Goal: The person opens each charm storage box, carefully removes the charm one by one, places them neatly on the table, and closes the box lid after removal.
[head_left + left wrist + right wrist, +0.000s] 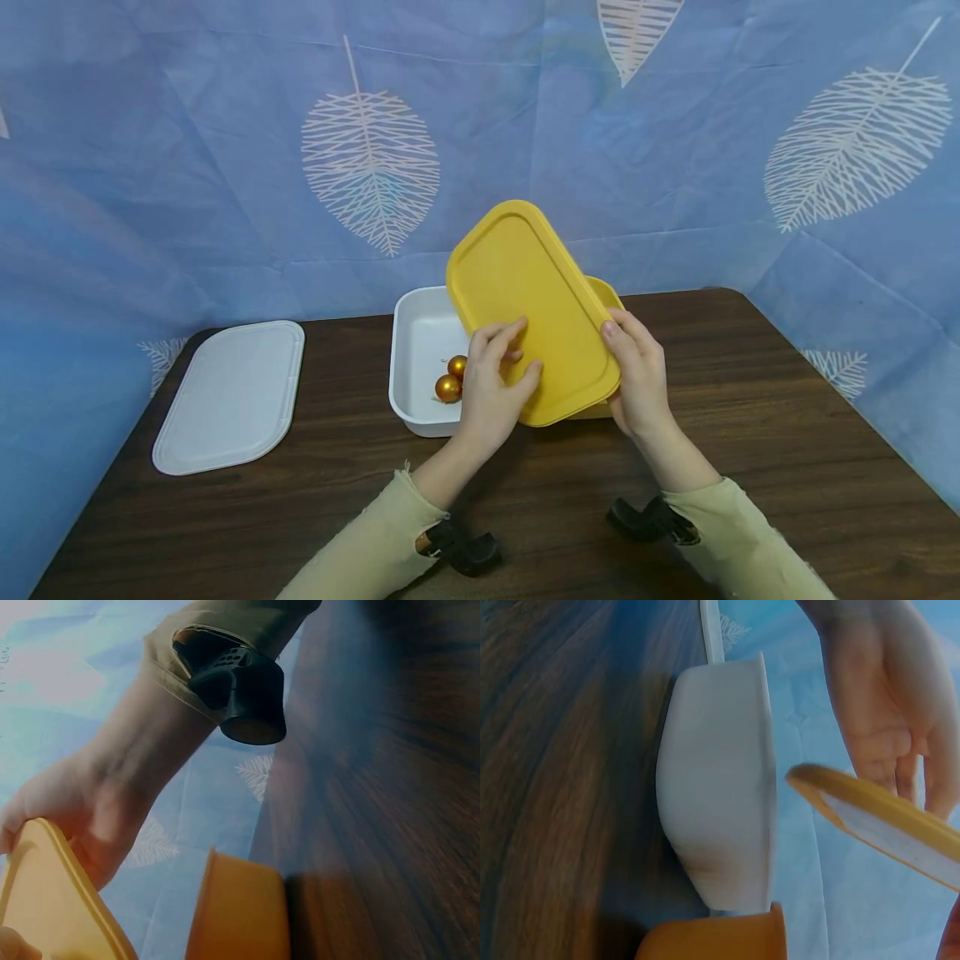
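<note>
A yellow rectangular lid [536,292] is tilted up above the table. My right hand [641,367] grips its lower right edge, thumb on the near face. In front of the lid, my left hand [491,387] has its fingers spread loosely; whether the fingertips touch the lid I cannot tell. The right wrist view shows this left hand [896,712] beside the lid [877,802]. Behind the lid stands a yellow box [606,293], mostly hidden. Left of it, a white box [420,329] contains shiny golden balls [448,388]; the lid and left hand cover part of its inside.
A white lid [232,400] lies flat at the left of the dark wooden table [337,517]. A blue cloth [487,125] with white leaf prints hangs behind. Black wrist devices [472,550] sit at both sleeves.
</note>
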`<act>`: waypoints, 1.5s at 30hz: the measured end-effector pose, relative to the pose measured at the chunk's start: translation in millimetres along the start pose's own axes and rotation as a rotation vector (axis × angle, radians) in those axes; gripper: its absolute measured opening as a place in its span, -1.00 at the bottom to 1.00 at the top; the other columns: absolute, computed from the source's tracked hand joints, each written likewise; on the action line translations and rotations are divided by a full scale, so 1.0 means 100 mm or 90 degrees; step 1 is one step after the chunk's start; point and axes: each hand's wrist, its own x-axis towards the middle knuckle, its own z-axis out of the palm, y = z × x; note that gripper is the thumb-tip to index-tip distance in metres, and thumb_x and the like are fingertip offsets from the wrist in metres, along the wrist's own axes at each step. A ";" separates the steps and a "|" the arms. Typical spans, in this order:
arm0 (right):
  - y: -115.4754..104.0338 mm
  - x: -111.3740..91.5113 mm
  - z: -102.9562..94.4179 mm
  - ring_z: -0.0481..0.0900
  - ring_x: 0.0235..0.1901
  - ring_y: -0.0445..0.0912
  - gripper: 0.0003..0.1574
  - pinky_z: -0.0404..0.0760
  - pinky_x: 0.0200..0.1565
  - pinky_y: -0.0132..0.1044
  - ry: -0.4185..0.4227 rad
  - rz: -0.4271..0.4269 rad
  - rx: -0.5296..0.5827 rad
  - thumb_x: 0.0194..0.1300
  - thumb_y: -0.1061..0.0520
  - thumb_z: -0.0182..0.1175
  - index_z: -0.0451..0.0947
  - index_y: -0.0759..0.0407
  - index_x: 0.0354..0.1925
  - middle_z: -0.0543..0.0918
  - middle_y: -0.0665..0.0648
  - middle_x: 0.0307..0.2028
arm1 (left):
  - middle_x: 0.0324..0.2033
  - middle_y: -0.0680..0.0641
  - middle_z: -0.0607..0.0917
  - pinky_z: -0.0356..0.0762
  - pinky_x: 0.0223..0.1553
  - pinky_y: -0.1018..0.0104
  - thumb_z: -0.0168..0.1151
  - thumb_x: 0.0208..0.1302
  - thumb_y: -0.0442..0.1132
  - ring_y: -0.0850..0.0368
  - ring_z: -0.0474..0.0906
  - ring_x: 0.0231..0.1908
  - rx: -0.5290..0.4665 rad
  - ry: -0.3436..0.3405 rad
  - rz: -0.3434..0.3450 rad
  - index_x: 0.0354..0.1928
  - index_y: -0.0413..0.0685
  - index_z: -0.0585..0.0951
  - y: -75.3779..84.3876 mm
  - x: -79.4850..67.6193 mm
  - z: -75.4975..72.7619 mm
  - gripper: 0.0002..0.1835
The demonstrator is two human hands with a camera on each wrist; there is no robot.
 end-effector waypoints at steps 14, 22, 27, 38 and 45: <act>-0.03 0.02 0.13 0.65 -0.37 -0.05 -0.64 0.66 -0.40 -0.26 -0.096 -0.014 0.016 0.44 0.25 -0.12 0.50 0.25 0.09 0.55 0.22 -0.21 | 0.00 -0.15 0.42 0.48 0.03 0.37 0.31 0.13 -0.44 0.06 0.57 -0.11 -0.042 0.006 0.052 0.22 -0.22 0.48 0.20 0.04 -0.01 -0.45; -0.04 0.05 0.22 0.59 -0.18 -0.06 -0.63 0.64 -0.24 -0.29 -0.145 -0.042 -0.017 0.39 0.25 -0.04 0.53 0.19 0.10 0.55 0.20 -0.05 | 0.01 -0.21 0.42 0.48 0.06 0.29 0.19 0.27 -0.45 -0.01 0.47 -0.01 -0.153 0.031 0.066 0.19 -0.33 0.46 0.25 0.05 -0.05 -0.57; -0.03 0.06 0.29 0.45 -0.03 -0.02 -0.66 0.50 -0.06 -0.33 -0.152 -0.089 -0.074 0.37 0.18 0.08 0.56 0.19 0.08 0.54 0.16 0.02 | 0.00 -0.20 0.46 0.50 0.04 0.24 0.10 0.37 -0.38 0.00 0.45 0.00 -0.195 0.048 0.073 0.14 -0.33 0.47 0.30 0.06 -0.11 -0.66; -0.01 0.05 0.36 0.44 0.02 0.03 -0.28 0.52 0.02 -0.31 -0.242 -0.137 -0.177 0.32 -0.10 0.20 0.42 0.46 0.16 0.46 0.20 0.07 | -0.13 -0.23 0.53 0.56 -0.04 0.22 0.18 0.30 -0.42 0.02 0.48 -0.07 -0.256 0.098 0.048 0.03 -0.42 0.48 0.36 0.10 -0.24 -0.70; -0.01 0.05 0.45 0.39 0.03 0.11 -0.18 0.49 0.06 -0.23 -0.305 -0.131 -0.194 0.27 -0.13 0.24 0.35 0.48 0.21 0.38 0.23 0.13 | -0.18 -0.17 0.54 0.56 -0.07 0.29 0.23 0.25 -0.39 0.05 0.49 -0.12 -0.296 0.121 -0.005 0.01 -0.40 0.48 0.37 0.11 -0.34 -0.68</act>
